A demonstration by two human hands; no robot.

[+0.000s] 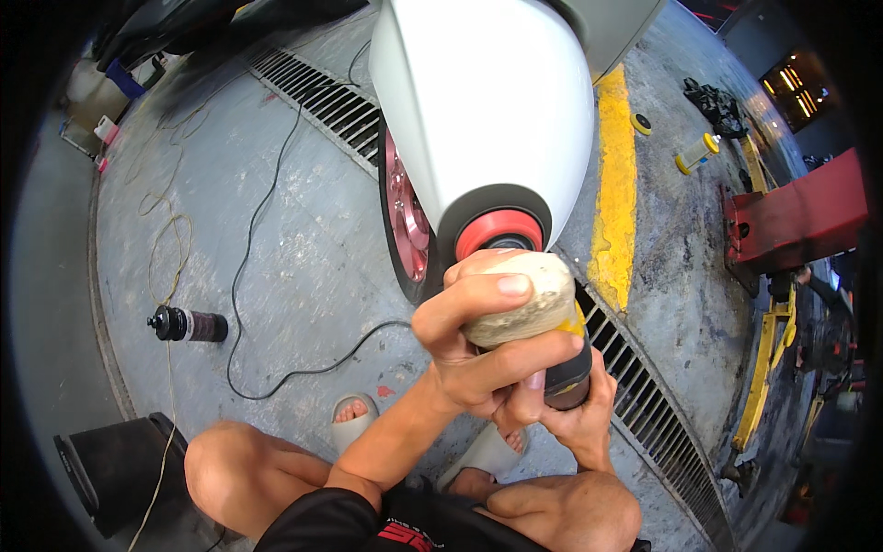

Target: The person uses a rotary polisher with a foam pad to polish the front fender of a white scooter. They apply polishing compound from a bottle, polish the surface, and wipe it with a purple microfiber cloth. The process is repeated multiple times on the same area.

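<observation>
A handheld polisher (524,299) with a pale, worn head cover is in both my hands. Its red backing plate (501,228) and dark round pad (497,196) lie against the lower part of a white car body panel (497,92). My left hand (478,350) wraps over the polisher's head, thumb and fingers closed round it. Lower down, my right hand (589,414) grips the dark handle from the right side; part of its fingers is hidden behind the tool. A wheel with a pink rim (409,216) shows just left of the panel.
A black cord (267,198) winds across the grey floor on the left. A dark bottle-shaped container (189,325) lies there, near a black box (120,469). Metal drain grating (644,405) runs past my right. Farther right are a yellow painted strip (614,193) and a red lift post (800,216).
</observation>
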